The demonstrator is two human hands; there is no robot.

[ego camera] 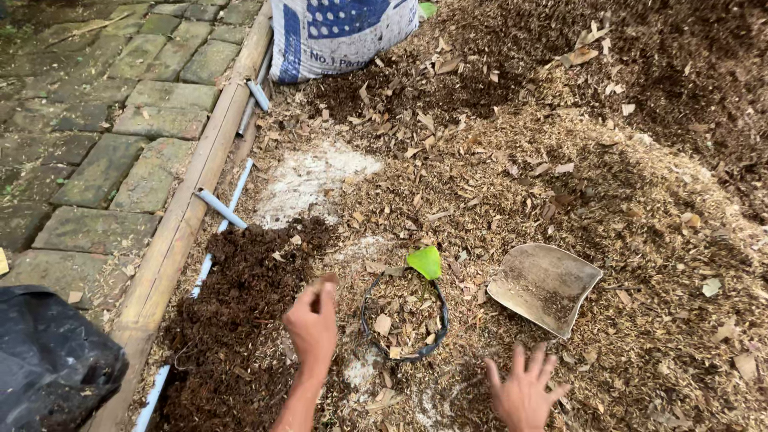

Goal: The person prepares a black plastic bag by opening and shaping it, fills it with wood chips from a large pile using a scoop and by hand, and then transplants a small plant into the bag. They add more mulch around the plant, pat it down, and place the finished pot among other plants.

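Down on the mulch bed, at the near edge of the heap of wood shavings (560,176): a small black grow bag (405,320) sits upright in the chips, mouth open, filled near the rim with shavings, one bright green leaf (425,262) of a seedling standing at its far side.

Left hand (312,324) hovers just beside the bag's left rim, fingers pressed together in a pinch on a small bit of dark material; what exactly, too small to tell. Bag lies directly to the right of that grip, close, rim almost touching the knuckles.

Right hand (524,390) is lower and off to the right, fingers spread wide, palm down on the shavings, holding nothing. Bag lies up and to its left, apart from it.

Left hand is clearly the nearer of the two to the bag. Bag's axis runs vertical; its opening faces up, toward the camera.

Flat scoop (544,286), pale and dusted, lies on the chips right of the bag, above the right hand, nearer that hand than the left.

Dark soil pile (240,304) spreads left of the left hand. White pipe (222,210) and a wooden border (192,192) edge the bed; stone paving (120,120) beyond. White sack (336,32) stands at the far end; black bag (48,360) at near left.
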